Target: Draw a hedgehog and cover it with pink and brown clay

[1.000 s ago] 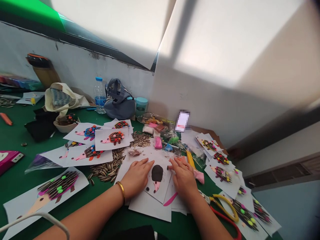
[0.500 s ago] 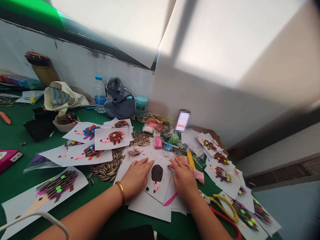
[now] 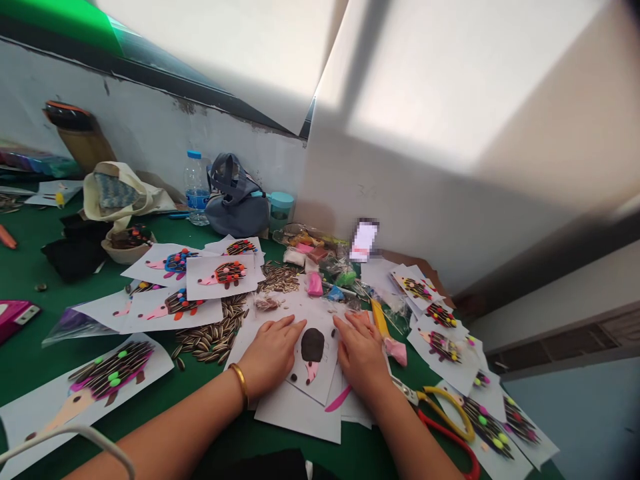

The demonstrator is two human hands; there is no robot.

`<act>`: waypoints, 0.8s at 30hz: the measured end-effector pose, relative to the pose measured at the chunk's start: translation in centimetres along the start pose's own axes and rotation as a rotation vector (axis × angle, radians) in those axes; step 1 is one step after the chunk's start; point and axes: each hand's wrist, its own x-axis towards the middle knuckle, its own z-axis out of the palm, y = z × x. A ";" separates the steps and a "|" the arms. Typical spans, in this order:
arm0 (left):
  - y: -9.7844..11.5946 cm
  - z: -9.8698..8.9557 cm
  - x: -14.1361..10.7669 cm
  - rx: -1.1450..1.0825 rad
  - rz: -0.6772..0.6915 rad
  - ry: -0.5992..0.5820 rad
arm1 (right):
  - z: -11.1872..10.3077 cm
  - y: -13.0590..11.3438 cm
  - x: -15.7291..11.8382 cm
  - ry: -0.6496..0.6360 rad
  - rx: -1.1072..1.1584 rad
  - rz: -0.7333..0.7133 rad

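Observation:
A white card [image 3: 320, 379] lies in front of me with a dark clay body [image 3: 313, 345] and a pink clay snout [image 3: 311, 372] on it; a small dark ball [image 3: 294, 377] sits near its lower left. My left hand [image 3: 273, 350] rests flat at the card's left edge, fingers stretched out, holding nothing. My right hand [image 3: 361, 350] lies at the card's right side, fingers extended, beside a small dark piece [image 3: 333, 333]. A magenta strip [image 3: 339, 399] is on the paper below my right hand.
Sunflower seeds [image 3: 213, 339] and finished hedgehog cards [image 3: 223, 277] lie left. Clay packets [image 3: 315, 285] stand behind the card. Scissors [image 3: 445, 417] and more hedgehog cards [image 3: 443, 348] lie right. A water bottle [image 3: 197, 190] and blue bag [image 3: 237, 207] stand by the wall.
My right hand has moved slightly left, closer to the card's edge. My left hand stays almost where it was.

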 end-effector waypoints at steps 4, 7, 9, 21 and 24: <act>0.0 0.1 0.0 -0.001 0.003 0.003 | -0.1 0.0 -0.1 0.002 0.010 -0.010; 0.0 0.1 0.0 -0.007 0.005 0.004 | -0.5 0.3 -0.4 0.047 0.019 0.013; 0.1 0.0 0.0 -0.009 -0.004 -0.001 | -0.7 0.5 -0.5 0.074 0.037 0.013; 0.0 0.2 -0.1 0.015 0.017 0.033 | -1.3 0.8 -1.3 0.062 0.021 0.036; 0.2 0.0 -0.2 0.020 0.001 0.035 | -0.9 0.7 -1.1 0.028 -0.011 0.037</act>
